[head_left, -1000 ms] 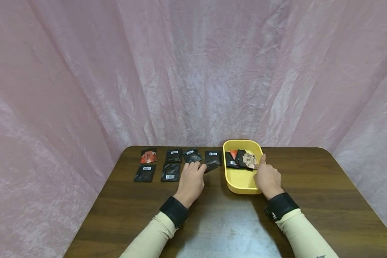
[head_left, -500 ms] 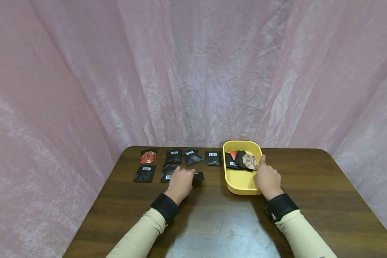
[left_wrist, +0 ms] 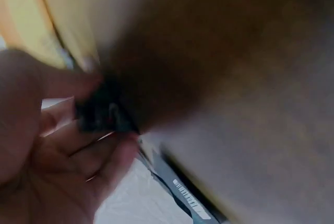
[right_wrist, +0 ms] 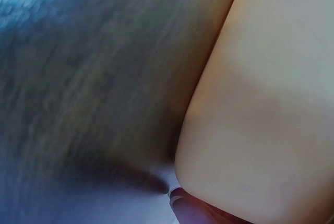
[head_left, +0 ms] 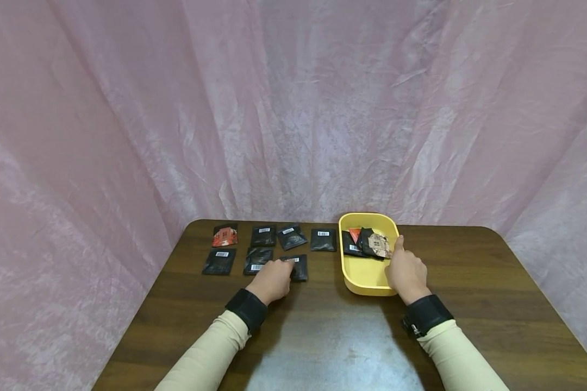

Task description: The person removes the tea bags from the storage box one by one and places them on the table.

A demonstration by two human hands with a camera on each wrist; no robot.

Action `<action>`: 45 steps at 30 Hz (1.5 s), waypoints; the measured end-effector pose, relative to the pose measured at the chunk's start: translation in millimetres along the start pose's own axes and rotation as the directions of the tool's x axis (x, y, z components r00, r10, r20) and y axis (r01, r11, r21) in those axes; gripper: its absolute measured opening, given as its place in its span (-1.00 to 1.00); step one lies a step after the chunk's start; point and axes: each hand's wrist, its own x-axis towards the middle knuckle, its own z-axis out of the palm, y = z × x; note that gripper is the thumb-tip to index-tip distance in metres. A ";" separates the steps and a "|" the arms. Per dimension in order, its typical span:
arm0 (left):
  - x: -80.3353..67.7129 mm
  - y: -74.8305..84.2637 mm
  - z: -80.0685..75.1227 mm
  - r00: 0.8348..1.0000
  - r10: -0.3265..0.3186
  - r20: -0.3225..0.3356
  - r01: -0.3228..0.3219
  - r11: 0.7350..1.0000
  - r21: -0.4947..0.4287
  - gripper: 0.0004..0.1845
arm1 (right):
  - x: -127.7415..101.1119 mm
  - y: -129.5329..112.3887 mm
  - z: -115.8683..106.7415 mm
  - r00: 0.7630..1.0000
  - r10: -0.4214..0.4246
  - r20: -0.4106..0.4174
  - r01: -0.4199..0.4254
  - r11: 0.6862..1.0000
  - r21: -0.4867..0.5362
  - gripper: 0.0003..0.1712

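My left hand (head_left: 272, 279) pinches the left edge of a flat black sachet (head_left: 300, 267) low over the table, barcode side up. In the left wrist view, thumb and fingertips close on the blurred dark sachet (left_wrist: 102, 112). My right hand (head_left: 407, 274) grips the right wall of a yellow bin (head_left: 367, 288), one finger lying forward along the rim. Inside the bin, several sachets overlap at the far end, among them one with a beige house picture (head_left: 379, 245). The right wrist view shows mostly a blurred pale surface, so the fingers' hold is hidden there.
More black sachets lie in two loose rows left of the bin, including a barcoded one (head_left: 323, 239), a tilted one (head_left: 292, 237) and one with a red house picture (head_left: 225, 236). A pink curtain (head_left: 293, 108) hangs behind the wooden table (head_left: 469, 304).
My left hand has moved left and toward me with the sachet, away from the back row. The sachet has turned from edge-on to nearly flat. My right hand stays on the bin.
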 end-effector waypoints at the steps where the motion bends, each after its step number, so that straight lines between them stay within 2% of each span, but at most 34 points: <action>1: 0.3 -0.6 -1.0 1.000 -0.005 0.017 0.005 1.000 -0.020 -0.61 | 0.0 0.4 -0.1 1.000 0.002 0.001 -0.002 1.000 0.000 0.06; 3: 1.4 -1.2 -3.0 0.998 -0.015 0.057 0.017 0.999 -0.041 -0.48 | 0.1 1.6 -0.6 1.000 0.007 0.003 -0.007 1.000 0.002 0.06; 6: 4.3 -0.8 -5.0 0.994 -0.022 0.108 0.024 1.000 -0.018 -0.25 | -0.2 3.6 -1.4 1.000 0.023 0.001 -0.023 1.000 0.007 0.06; 10: 7.8 0.5 -5.2 0.991 -0.030 0.131 0.028 0.999 0.014 -0.15 | -1.1 5.4 -1.6 0.999 0.037 -0.004 -0.037 0.999 0.015 0.06; 33: 3.7 1.5 -2.7 0.989 -0.065 0.134 0.067 0.998 -0.010 -0.09 | -0.8 4.5 0.3 0.999 0.035 0.013 -0.036 0.999 0.012 0.06; 45: -2.2 1.1 2.0 0.998 -0.057 0.039 0.057 0.998 0.007 -0.17 | -0.2 -1.0 -0.4 1.000 0.012 0.011 -0.012 1.000 0.004 0.07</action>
